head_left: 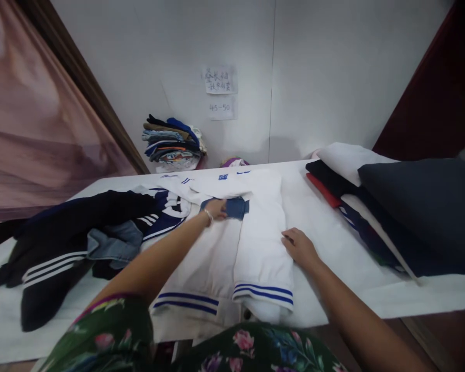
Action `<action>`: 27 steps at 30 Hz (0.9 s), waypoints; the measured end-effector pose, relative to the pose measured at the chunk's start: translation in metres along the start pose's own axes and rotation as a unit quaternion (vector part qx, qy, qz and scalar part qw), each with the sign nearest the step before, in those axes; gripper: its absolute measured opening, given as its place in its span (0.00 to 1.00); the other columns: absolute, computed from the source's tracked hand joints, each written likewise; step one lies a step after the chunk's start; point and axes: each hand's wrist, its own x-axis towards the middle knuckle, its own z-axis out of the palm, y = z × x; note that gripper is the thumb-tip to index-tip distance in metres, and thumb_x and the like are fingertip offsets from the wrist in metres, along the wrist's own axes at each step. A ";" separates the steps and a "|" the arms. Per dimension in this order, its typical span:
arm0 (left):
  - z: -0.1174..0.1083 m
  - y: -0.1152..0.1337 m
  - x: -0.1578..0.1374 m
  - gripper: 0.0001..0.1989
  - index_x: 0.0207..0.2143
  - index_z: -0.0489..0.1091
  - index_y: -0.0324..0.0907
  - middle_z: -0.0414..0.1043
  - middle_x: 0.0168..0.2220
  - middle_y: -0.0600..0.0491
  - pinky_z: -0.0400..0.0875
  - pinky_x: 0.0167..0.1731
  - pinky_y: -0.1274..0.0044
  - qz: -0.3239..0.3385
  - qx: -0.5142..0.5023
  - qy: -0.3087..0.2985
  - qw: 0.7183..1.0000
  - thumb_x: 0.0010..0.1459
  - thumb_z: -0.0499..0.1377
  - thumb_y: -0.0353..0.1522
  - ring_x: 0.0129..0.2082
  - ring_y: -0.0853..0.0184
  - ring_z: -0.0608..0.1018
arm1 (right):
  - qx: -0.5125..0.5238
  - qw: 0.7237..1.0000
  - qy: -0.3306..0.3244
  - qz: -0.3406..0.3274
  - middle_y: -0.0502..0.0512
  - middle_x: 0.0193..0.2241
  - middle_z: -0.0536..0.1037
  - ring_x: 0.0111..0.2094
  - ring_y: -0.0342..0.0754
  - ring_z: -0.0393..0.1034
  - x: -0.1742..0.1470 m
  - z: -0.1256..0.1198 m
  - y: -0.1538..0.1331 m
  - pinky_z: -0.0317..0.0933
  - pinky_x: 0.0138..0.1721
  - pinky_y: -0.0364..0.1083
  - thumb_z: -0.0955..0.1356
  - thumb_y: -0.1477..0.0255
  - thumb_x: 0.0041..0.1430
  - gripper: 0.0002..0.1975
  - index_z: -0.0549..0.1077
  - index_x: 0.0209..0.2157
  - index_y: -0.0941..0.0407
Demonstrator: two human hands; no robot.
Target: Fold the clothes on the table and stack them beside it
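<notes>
While loose black garments with white stripes (85, 212) lie at the left, the left hand (216, 208) rests on the blue cloth panel (236, 208) of a white jacket with blue-striped hems (258, 248), spread mid-way along the white-covered table (344, 263), its fingers bunched, their grip unclear. At the jacket's right edge, the right hand (301, 248) has bent fingers, whether pinching I cannot tell, with folded dark, red and white clothes (418, 206) stacked beyond.

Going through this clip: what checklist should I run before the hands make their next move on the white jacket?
1. White jacket laid on the table: ok, blue-striped bands toward the person.
2. Left hand at the blue patch: ok.
3. Right hand at the jacket's right edge: ok.
4. Right hand's grip on fabric: cannot tell.
5. Visible gap to the clothes heap at left: not ok, none shows.
6. Visible gap to the right-hand stack: ok.
</notes>
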 end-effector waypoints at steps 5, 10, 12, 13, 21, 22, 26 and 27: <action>0.030 -0.065 -0.064 0.20 0.40 0.65 0.39 0.72 0.38 0.46 0.71 0.21 0.75 -0.083 0.018 -0.085 0.993 0.53 0.60 0.44 0.22 0.67 0.76 | 0.041 0.998 -0.032 0.032 0.55 0.35 0.76 0.36 0.49 0.69 0.010 -0.007 0.008 0.62 0.40 0.47 0.62 0.64 0.58 0.16 0.76 0.42 0.56; 0.045 -0.090 -0.100 0.25 0.44 0.63 0.40 0.71 0.22 0.55 0.64 0.14 0.80 -0.112 -0.018 -0.170 0.979 0.49 0.62 0.46 0.17 0.68 0.73 | -0.004 0.994 -0.052 0.096 0.55 0.34 0.78 0.34 0.49 0.70 0.021 -0.010 0.005 0.61 0.38 0.47 0.62 0.59 0.59 0.23 0.73 0.49 0.57; 0.058 -0.094 -0.104 0.24 0.38 0.66 0.39 0.65 0.16 0.58 0.57 0.12 0.82 -0.100 -0.063 -0.190 0.975 0.47 0.63 0.47 0.13 0.71 0.68 | -0.058 0.994 -0.052 0.079 0.56 0.37 0.78 0.37 0.50 0.70 0.023 -0.008 0.003 0.60 0.39 0.46 0.63 0.64 0.58 0.20 0.72 0.50 0.56; 0.065 -0.094 -0.105 0.24 0.36 0.66 0.39 0.63 0.15 0.59 0.55 0.12 0.82 -0.090 -0.098 -0.199 0.971 0.44 0.64 0.47 0.13 0.73 0.66 | -0.081 0.993 -0.048 0.069 0.56 0.39 0.78 0.39 0.50 0.70 0.023 -0.007 0.003 0.60 0.40 0.46 0.62 0.68 0.58 0.19 0.72 0.50 0.56; 0.088 -0.094 -0.121 0.21 0.37 0.70 0.36 0.70 0.23 0.57 0.58 0.20 0.80 -0.025 -0.250 -0.196 0.948 0.35 0.64 0.30 0.21 0.72 0.68 | -0.050 0.994 -0.019 0.094 0.51 0.31 0.78 0.33 0.48 0.70 0.010 -0.015 0.017 0.61 0.36 0.45 0.62 0.69 0.58 0.21 0.70 0.52 0.54; 0.087 -0.095 -0.123 0.20 0.36 0.70 0.37 0.71 0.25 0.56 0.60 0.21 0.80 -0.024 -0.262 -0.189 0.946 0.36 0.64 0.29 0.24 0.70 0.70 | -0.050 0.995 -0.022 0.083 0.51 0.32 0.78 0.34 0.48 0.71 0.008 -0.016 0.018 0.61 0.37 0.45 0.62 0.67 0.58 0.22 0.70 0.53 0.55; 0.087 -0.104 -0.131 0.23 0.41 0.69 0.38 0.74 0.31 0.53 0.66 0.27 0.77 -0.030 -0.281 -0.172 0.944 0.38 0.64 0.31 0.29 0.66 0.73 | -0.048 0.998 0.013 0.026 0.58 0.44 0.76 0.43 0.51 0.70 0.004 -0.014 0.015 0.63 0.44 0.49 0.61 0.62 0.60 0.23 0.68 0.54 0.57; 0.089 -0.107 -0.132 0.25 0.43 0.69 0.38 0.74 0.31 0.53 0.66 0.27 0.77 -0.030 -0.270 -0.178 0.946 0.38 0.65 0.31 0.29 0.66 0.73 | -0.049 0.998 0.025 0.004 0.58 0.48 0.74 0.47 0.52 0.69 0.003 -0.011 0.013 0.62 0.48 0.49 0.61 0.63 0.60 0.23 0.68 0.54 0.57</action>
